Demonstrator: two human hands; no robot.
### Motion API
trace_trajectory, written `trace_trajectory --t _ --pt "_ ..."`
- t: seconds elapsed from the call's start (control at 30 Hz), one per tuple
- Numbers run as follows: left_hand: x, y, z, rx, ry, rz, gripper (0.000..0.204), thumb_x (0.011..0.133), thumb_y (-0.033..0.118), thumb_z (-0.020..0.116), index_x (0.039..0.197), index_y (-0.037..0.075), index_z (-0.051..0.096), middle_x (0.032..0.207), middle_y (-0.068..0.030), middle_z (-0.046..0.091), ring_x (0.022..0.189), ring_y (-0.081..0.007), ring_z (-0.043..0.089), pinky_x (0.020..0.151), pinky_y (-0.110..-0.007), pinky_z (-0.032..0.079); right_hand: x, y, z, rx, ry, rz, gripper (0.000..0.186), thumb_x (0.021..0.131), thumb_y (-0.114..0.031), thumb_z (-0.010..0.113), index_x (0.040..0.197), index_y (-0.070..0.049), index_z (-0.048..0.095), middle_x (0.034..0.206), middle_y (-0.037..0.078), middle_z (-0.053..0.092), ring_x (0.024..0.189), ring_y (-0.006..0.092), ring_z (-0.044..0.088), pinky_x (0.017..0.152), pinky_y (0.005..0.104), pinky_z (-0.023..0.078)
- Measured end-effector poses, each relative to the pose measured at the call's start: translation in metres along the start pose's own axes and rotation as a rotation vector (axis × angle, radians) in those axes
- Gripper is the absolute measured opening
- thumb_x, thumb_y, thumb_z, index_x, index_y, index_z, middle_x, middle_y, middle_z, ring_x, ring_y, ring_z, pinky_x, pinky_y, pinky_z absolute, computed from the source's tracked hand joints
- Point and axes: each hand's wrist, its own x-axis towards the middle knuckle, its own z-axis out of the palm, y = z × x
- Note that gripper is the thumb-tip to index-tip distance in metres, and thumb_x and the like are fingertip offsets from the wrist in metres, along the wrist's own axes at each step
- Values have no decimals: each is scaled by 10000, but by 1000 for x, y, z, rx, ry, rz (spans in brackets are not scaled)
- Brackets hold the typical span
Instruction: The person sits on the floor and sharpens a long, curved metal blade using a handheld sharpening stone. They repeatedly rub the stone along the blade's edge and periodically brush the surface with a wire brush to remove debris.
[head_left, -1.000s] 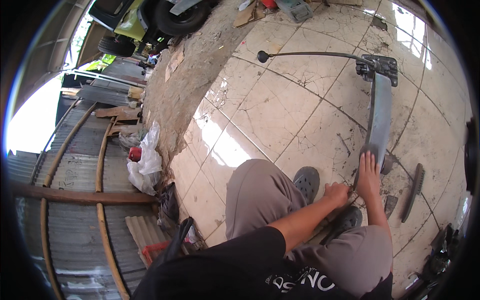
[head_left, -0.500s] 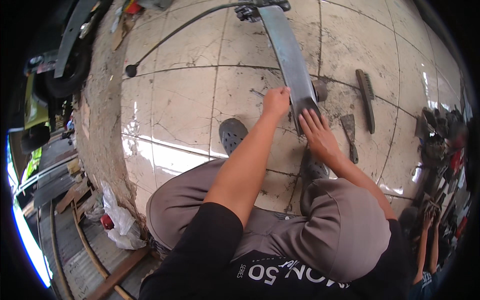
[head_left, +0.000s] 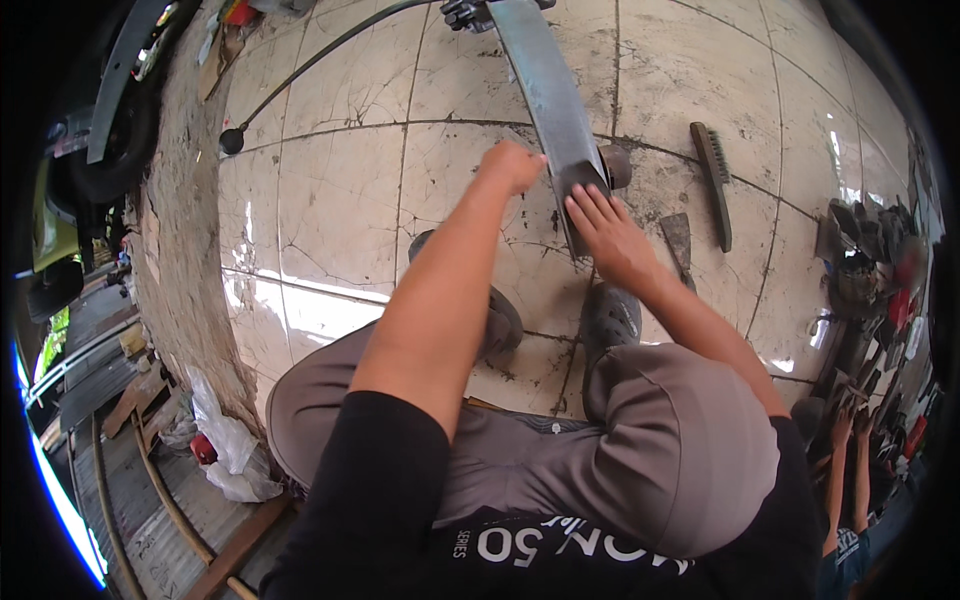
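In the head view, a long grey metal strip lies in front of the person over the tiled floor, its long axis running from the far side down toward the knees and leaning a little to the person's right at the near end. That near end comes to the right hand, the nearer of the two: it is laid flat, fingers extended on the strip's upper face and clenched around nothing, beside a dark patch that may be a thin pad or the metal itself. The left hand is curled at the strip's left edge, a little farther from the body; whether it pinches that edge or only touches it, I cannot tell. The strip's far end meets a dark metal block, with a thin rod ending in a round knob reaching off to the left. A rusty cylinder sits just beside the strip's right edge. Farther right, apart from the strip, lie a wire brush and a scraper, the scraper nearer the right forearm.
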Motion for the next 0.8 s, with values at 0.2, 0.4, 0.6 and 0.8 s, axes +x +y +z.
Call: trace_trajectory --t 0.2,0.4,0.6,0.8 --pt "-45 54 -149 302 -76 133 445 977 350 593 1304 52 639 1201 -161 697 1011 -234 682 910 -383 528 29 40 -45 -36 -420 -142 740 859 -29 544 1548 -22 272 1648 159 201 1527 317 192 1188 483 286" --pt "-75 73 -191 229 83 426 397 990 304 560 1298 68 643 1214 -138 700 1107 -291 664 987 -391 496 47 48 -69 -257 -787 -235 935 798 -94 700 1578 -41 186 1668 162 106 1528 302 197 1178 464 325" --pt "-59 5 -94 -96 69 304 380 988 295 558 1239 34 674 1168 -183 704 1116 -324 659 979 -395 496 59 10 -85 -182 -775 -33 907 800 -72 670 1571 -33 195 1671 150 93 1515 295 225 1150 412 376" --pt "-25 -13 -16 -400 19 160 410 980 318 580 1199 -14 678 1114 -209 709 1052 -316 679 914 -400 512 15 -26 -26 -177 -370 232 809 814 -42 536 1563 -11 233 1640 174 215 1493 384 241 1153 437 352"
